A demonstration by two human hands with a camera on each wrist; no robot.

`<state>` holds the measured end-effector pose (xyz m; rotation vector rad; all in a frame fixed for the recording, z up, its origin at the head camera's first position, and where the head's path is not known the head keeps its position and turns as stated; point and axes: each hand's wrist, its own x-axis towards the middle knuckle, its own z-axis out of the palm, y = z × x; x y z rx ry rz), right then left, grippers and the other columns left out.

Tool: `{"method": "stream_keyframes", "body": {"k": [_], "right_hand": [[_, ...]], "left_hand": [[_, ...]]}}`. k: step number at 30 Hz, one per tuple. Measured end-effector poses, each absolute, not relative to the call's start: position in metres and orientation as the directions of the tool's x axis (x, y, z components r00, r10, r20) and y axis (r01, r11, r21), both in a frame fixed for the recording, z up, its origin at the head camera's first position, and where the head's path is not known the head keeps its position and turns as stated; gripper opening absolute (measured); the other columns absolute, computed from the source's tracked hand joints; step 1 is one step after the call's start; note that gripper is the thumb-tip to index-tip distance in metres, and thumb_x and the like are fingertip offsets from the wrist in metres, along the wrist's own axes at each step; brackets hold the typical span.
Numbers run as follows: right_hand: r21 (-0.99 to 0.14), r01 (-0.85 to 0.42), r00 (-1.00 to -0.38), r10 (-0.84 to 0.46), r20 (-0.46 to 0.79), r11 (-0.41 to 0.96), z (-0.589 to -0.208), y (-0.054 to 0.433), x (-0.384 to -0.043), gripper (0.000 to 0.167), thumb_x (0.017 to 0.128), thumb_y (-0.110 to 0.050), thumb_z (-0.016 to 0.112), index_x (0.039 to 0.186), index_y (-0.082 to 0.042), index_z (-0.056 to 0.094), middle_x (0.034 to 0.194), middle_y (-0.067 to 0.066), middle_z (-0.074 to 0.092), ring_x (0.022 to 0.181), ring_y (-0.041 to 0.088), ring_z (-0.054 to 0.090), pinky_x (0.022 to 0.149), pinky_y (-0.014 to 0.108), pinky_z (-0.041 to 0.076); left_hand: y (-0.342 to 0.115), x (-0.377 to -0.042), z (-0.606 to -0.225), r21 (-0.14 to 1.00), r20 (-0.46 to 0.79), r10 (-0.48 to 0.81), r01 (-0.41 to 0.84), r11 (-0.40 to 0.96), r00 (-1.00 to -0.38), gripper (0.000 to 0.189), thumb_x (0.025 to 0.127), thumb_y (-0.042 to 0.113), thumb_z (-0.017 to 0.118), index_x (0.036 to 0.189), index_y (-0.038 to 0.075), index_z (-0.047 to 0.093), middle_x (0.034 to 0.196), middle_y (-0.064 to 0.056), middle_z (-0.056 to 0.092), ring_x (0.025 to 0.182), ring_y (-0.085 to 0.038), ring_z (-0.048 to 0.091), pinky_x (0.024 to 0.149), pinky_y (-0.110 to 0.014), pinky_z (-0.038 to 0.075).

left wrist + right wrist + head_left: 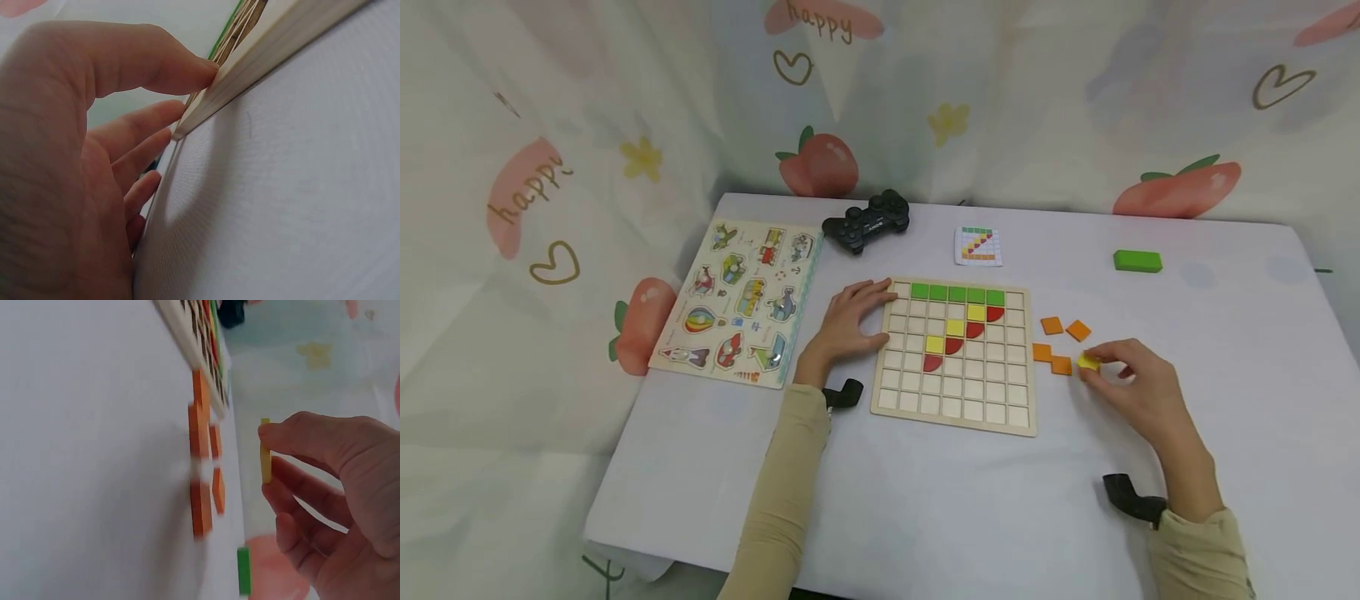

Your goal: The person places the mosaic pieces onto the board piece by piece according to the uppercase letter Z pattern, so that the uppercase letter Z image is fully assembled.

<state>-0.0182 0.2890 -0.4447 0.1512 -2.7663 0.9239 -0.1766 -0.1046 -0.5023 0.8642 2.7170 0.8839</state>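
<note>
My right hand (pixel 1142 390) pinches a thin yellow square tile (pixel 265 464) between thumb and fingers, raised over the table right of the board. Several orange square tiles (pixel 1052 326) lie just left of that hand. The wooden grid board (pixel 951 408) has a row of green tiles (pixel 957 294) along its top. Below that, yellow squares (pixel 955 327) and red quarter-round tiles (pixel 953 346) step down diagonally to the left. My left hand (pixel 847 325) rests against the board's left edge, fingers spread, its thumb (pixel 181 72) touching the rim.
A small pattern card (pixel 978 247) lies behind the board, with a black game controller (pixel 867 221) to its left. A picture puzzle board (pixel 737 304) lies at the left of the table. At the back right sits a green block (pixel 1137 261).
</note>
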Motion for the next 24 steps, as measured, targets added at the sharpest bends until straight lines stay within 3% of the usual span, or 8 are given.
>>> {"method": "stream_keyframes", "body": {"k": [4,9,14,24], "right_hand": [[-0.587,-0.367,-0.918,-0.18,0.352,0.721,-0.447,0.238,-0.044,0.026,0.072,0.006,0.081,0.096,0.0,0.071,0.093,0.009,0.068,0.081,0.023,0.058,0.065,0.023,0.047],[-0.549,-0.461,-0.887,-0.342,0.31,0.697,-0.452,0.165,-0.066,0.018,0.076,-0.005,0.082,0.092,-0.004,0.074,0.096,0.006,0.067,0.088,0.024,0.063,0.071,0.039,0.056],[-0.475,-0.536,-0.842,-0.48,0.245,0.698,-0.462,0.117,-0.077,0.012,0.081,-0.014,0.08,0.089,-0.007,0.075,0.099,0.003,0.067,0.086,0.018,0.061,0.069,0.032,0.054],[-0.503,-0.497,-0.859,-0.482,0.172,0.707,-0.466,0.112,-0.08,0.006,0.083,-0.01,0.077,0.087,-0.005,0.077,0.097,0.002,0.063,0.089,0.019,0.058,0.074,0.033,0.053]], "left_hand": [[-0.105,-0.178,-0.501,0.577,0.027,0.572,0.48,0.661,-0.82,0.07,0.079,0.035,0.066,0.145,0.025,0.05,0.16,0.009,0.03,0.147,-0.017,0.02,0.118,-0.045,0.016],[-0.108,-0.179,-0.502,0.574,0.029,0.571,0.482,0.663,-0.82,0.069,0.079,0.036,0.066,0.145,0.026,0.05,0.159,0.01,0.03,0.147,-0.017,0.019,0.118,-0.045,0.017],[-0.11,-0.176,-0.503,0.584,0.039,0.57,0.482,0.653,-0.821,0.069,0.078,0.037,0.065,0.144,0.025,0.051,0.159,0.009,0.031,0.146,-0.017,0.021,0.117,-0.046,0.017],[-0.105,-0.177,-0.503,0.581,0.037,0.576,0.487,0.652,-0.816,0.069,0.078,0.039,0.064,0.145,0.026,0.05,0.159,0.01,0.031,0.146,-0.015,0.019,0.116,-0.046,0.018]]}}
